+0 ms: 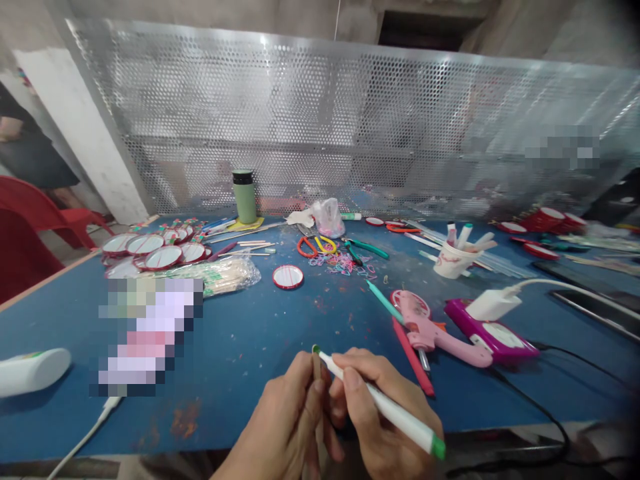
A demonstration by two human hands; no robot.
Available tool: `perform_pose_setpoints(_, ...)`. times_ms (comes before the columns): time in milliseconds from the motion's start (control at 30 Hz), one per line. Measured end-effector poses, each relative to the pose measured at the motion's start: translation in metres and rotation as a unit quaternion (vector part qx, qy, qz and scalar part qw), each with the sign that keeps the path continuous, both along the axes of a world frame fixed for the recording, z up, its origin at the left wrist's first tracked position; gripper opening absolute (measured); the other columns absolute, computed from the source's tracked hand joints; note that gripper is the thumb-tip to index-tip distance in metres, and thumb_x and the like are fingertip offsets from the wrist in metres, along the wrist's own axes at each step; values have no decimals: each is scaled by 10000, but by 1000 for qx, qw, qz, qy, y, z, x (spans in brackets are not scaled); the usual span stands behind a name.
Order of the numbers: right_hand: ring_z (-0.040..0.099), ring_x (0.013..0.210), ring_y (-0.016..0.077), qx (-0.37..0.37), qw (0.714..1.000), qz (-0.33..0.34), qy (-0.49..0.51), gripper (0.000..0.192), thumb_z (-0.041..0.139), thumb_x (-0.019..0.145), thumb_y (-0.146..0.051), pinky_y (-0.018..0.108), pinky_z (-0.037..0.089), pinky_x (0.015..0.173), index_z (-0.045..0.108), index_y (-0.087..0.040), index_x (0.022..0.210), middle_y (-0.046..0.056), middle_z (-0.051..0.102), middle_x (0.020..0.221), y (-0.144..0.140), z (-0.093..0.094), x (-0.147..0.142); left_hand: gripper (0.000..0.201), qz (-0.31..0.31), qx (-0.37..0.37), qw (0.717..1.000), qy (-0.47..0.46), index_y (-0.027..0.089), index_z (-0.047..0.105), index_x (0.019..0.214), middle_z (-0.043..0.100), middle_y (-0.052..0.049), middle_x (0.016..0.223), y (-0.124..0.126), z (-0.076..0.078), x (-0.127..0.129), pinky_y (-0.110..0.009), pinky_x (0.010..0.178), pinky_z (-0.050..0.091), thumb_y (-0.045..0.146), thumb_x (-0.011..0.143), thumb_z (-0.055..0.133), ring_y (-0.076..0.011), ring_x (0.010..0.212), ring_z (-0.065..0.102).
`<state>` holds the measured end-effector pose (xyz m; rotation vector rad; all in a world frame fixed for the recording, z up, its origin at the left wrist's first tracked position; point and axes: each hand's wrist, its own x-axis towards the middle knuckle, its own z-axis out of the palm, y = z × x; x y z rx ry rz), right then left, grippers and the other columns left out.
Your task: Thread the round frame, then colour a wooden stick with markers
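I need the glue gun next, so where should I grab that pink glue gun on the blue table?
Grip the pink glue gun by its long handle pointing right, coming from above; its metal nozzle points toward you, so avoid that end.

Not much to go on here, honestly. You only get the two hands, the left hand [283,427] and the right hand [385,420], both bare with no gloves. No rings, no watch, no bracelet on the parts showing. Nails look short and plain, no polish. The wrists run out of the bottom edge, so no sleeve shows at all.
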<state>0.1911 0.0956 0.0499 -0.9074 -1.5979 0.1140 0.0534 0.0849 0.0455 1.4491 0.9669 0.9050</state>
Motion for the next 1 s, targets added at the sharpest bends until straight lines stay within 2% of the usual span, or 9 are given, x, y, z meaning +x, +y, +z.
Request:
perform_pose_setpoints(233,689,575,137,-13,1000,-11,3,156,571,873,-126,255,576,678,713,-185,848,-14,700,619,-1,0,0,345,3,-3,1000,-2,211,438,853,669,-19,591,-1,3,0,-175,452,401,513,995,353,-89,423,545)
perform_pose_setpoints(367,654,539,114,-23,999,16,24,158,564,880,-109,225,556,609,700,-188,864,-28,677,607,1,-1,1,343,5,-7,1000,-6,209,444,854,671,-20,593,-1,4,0,-172,450,404,512,993,363,-88,423,547)
perform_pose_setpoints(567,600,503,70,-45,997,47,45,163,549,905,-104,186,526,587,681,-198,895,-54,635,626,1,-3,1,348,-8,-2,1000,-14,205,459,870,653,-8,552,1,0,-1,-184,471,423,509,998,347,-98,419,559)
perform_pose_setpoints(700,619,529,89,-36,998,37,40,163,548,902,-99,205,533,606,682,-192,886,-42,646,628,0,-3,3,368,-8,-9,1000,-16,206,465,873,658,-15,549,1,-3,-1,-188,459,405,530,994,340,-100,406,554)
perform_pose_setpoints(900,672,616,116,-25,1000,8,6,170,558,890,-95,246,550,751,694,-196,906,-36,678,640,0,-5,4,400,-10,-11,1000,-10,204,450,868,658,-17,553,0,0,0,-183,446,402,561,988,314,-83,374,509)
perform_pose_setpoints(1000,660,576,104,-17,1000,15,12,162,564,886,-100,217,544,664,694,-198,886,-38,675,638,1,-5,3,385,-6,-13,1000,3,202,452,870,669,-22,572,0,2,-1,-182,458,416,550,988,335,-88,398,535)
